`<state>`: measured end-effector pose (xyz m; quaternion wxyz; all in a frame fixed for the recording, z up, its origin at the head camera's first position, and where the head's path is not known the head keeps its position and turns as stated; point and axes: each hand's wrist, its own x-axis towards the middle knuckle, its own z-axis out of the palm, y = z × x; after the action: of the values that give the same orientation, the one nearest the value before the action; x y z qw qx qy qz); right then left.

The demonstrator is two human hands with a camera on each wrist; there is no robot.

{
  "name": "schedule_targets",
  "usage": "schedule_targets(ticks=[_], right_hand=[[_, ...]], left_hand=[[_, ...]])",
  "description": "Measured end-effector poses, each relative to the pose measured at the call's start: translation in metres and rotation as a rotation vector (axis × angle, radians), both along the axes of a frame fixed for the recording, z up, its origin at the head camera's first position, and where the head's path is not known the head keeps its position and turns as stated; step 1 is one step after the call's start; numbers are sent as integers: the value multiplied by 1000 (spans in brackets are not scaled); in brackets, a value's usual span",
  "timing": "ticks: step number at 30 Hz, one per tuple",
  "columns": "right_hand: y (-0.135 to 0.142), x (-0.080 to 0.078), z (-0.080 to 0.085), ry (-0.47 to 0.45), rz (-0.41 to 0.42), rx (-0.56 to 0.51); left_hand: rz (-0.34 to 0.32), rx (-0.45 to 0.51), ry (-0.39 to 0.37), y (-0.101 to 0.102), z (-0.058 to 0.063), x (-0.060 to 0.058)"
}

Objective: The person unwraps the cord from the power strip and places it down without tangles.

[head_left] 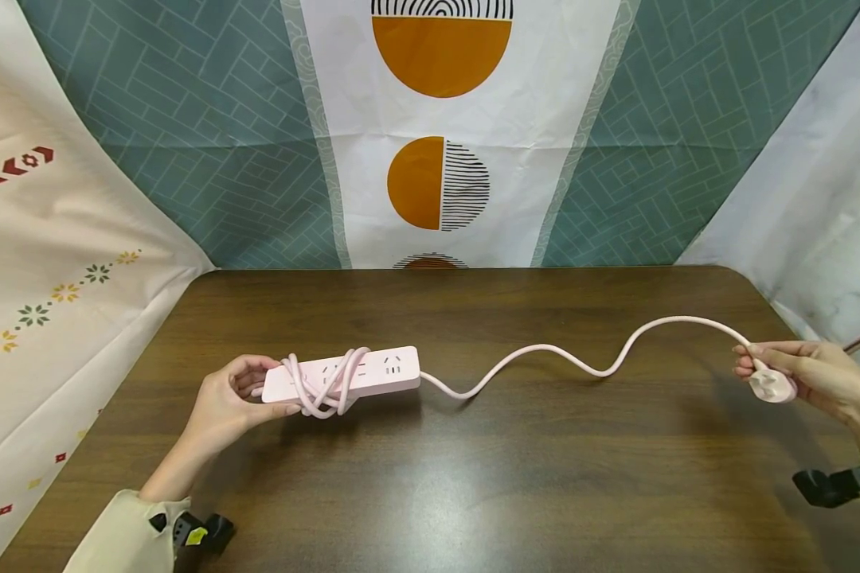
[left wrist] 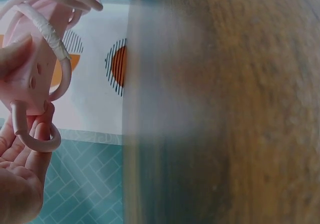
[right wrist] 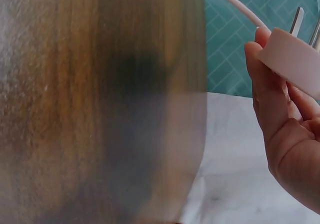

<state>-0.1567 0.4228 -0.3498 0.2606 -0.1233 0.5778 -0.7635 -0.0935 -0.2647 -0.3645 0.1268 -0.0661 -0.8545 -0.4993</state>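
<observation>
A pink power strip [head_left: 394, 368] is held at its left end by my left hand [head_left: 232, 402], thumb along the near side and fingers behind. Part of its pink cord [head_left: 345, 380] loops several times around the strip's body. From the strip's right end the free cord [head_left: 545, 348] runs in waves to the right. My right hand [head_left: 824, 382] pinches the cord close to the plug [head_left: 772, 385], which hangs below the fingertips. In the right wrist view, metal prongs [right wrist: 297, 22] stick out of the plug. The left wrist view shows the strip's end [left wrist: 37, 84] with cord curling beneath it.
A dark brown wooden table [head_left: 430, 493] lies beneath both hands. Behind it hangs a teal and white patterned cloth [head_left: 580, 72]. A cream cloth [head_left: 57, 239] covers the left side and a pale cloth [head_left: 817, 191] the right. Black wrist cameras sit at both sleeves.
</observation>
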Motion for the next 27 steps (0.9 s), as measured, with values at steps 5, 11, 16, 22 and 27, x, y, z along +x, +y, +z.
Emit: schedule_targets(ticks=[5, 11, 16, 22, 27], right_hand=[[5, -1, -6, -9, 28, 25], [8, -1, -12, -31, -10, 81], [7, 1, -15, -47, -62, 149], [7, 1, -16, -58, -86, 238], [6, 0, -17, -67, -113, 303]], left_hand=[[10, -7, -11, 2, 1, 0], [19, -12, -19, 3, 0, 1], [20, -12, -20, 4, 0, 1], [20, -15, -21, 6, 1, 2], [18, -11, -21, 7, 1, 2]])
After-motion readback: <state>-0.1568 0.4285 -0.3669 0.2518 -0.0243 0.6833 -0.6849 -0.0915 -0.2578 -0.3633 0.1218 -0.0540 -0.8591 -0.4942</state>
